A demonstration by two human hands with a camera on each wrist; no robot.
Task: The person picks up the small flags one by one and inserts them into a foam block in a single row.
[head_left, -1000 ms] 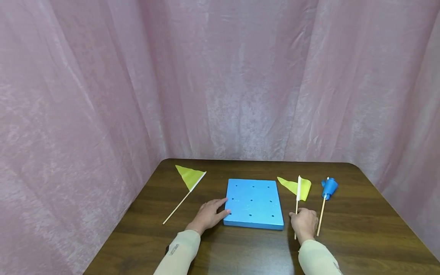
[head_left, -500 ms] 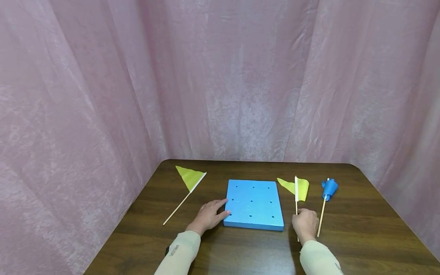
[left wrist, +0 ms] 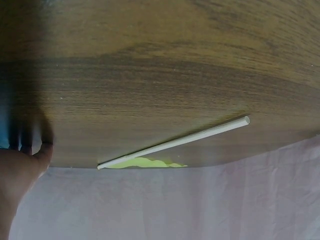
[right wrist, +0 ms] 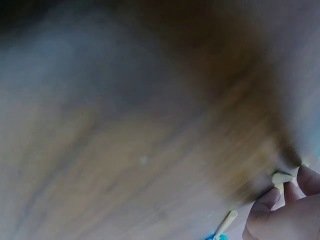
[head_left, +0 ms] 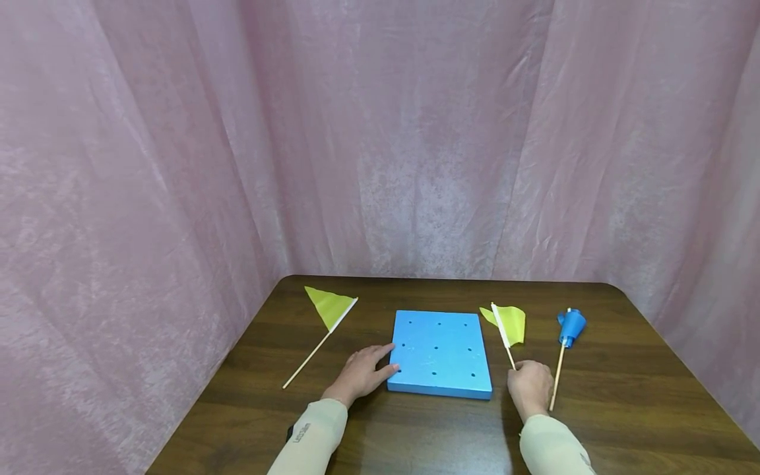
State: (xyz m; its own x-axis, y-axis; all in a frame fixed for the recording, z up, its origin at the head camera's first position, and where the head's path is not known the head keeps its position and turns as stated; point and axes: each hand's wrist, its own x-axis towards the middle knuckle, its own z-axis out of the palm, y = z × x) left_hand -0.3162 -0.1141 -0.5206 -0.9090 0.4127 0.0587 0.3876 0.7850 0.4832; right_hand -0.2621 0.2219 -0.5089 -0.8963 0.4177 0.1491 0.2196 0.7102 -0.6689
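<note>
My right hand pinches the wooden stick of a yellow pennant flag, right of the blue board. In the right wrist view the stick's butt end sticks out between thumb and fingers. The flag's white sleeve leans left, its cloth hanging to the right with one corner toward the board. Fingers spread, my left hand rests at the left edge of the flat blue board, which has rows of small holes in its top. The left wrist view shows its fingertips beside the board.
Left of the board a second yellow flag lies slanted on the brown wooden table. A blue flag, wrapped round its stick, lies just right of my right hand. Pink curtains hang behind the table.
The right-hand flag has tilted, its top swinging left and its lower stick end turning out of sight behind my right hand. That hand has shifted slightly right; my left hand stays at the board.
</note>
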